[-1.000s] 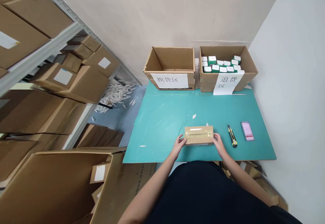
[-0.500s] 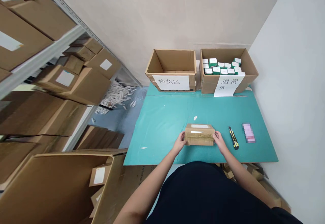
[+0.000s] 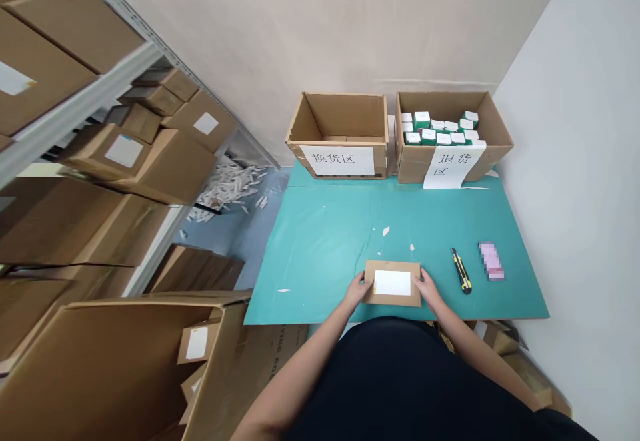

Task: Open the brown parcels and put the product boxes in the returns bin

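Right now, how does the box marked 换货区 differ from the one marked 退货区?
The 换货区 box shows only brown cardboard inside; the 退货区 box holds rows of green-and-white cartons. The 换货区 sign lies across its box's front; the 退货区 sign hangs past its box's lower edge. Both are open cardboard boxes, side by side beyond the teal mat.

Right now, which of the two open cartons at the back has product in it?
The right carton, signed 退货区, full of white-and-green boxes; the left carton shows none.
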`<state>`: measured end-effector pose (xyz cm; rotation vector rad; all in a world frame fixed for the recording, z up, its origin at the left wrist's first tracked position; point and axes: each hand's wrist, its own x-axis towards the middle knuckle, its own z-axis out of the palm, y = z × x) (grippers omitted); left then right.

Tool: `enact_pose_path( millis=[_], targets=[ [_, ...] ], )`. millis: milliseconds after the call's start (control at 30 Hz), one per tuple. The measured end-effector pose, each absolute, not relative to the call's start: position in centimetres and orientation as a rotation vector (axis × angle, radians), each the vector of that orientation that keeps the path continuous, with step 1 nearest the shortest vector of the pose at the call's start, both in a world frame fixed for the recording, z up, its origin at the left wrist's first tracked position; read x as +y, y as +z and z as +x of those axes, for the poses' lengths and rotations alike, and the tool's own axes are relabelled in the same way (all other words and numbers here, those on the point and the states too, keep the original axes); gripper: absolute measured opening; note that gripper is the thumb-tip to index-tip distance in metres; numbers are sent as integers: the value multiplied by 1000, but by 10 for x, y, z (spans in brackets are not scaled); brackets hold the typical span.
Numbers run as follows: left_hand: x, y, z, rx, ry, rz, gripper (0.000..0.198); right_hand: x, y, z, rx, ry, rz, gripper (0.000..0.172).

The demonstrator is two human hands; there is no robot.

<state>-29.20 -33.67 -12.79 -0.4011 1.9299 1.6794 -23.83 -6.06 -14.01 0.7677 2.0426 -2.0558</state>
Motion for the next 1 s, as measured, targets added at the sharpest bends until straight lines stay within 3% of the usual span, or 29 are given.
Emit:
enact_pose_path(
  millis=[167,367,633,800,1000],
  targets=[
    [-331,-131,-306,1915,1805,-354,61,-52,-127,-256,2011,-2175,714,83],
    [-328,-125,-305,1847,1920,-336,78,-41,-116,-260,2050,-2198,744,73],
    [-328,-118,-307,1801,1807,-423,63,-46,-121,-256,1986,-2092,795,66],
    [-324,-120,-322,1774,1915,-266,67,-35,-116,-269,1978,-2187,725,76],
    [-329,-128,-318,1668,1941,-187,79,-30,-123,-259,1984,-2166,839,63]
  ],
)
